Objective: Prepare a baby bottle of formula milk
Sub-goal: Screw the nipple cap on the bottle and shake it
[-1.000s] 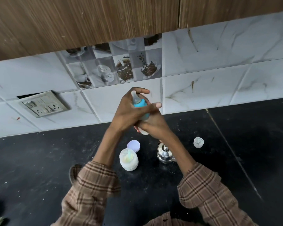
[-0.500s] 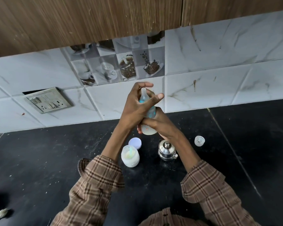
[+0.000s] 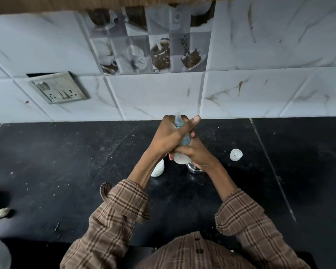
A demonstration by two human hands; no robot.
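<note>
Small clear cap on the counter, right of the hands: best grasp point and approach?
Pinch the clear cap across its round side wall, coming straight down from above. It sits alone on the black counter, apart from both hands and the baby bottle, so both sides are free for fingers. It looks short and round, so a side approach would likely just push it.

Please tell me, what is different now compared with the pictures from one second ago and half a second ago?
Both hands have brought the baby bottle down, closer to the black counter, so the arms now hide the small lid and most of the white jar and steel pot. The grip is unchanged: the left hand holds the top, the right hand the lower body. The small clear cap has not moved.
</note>
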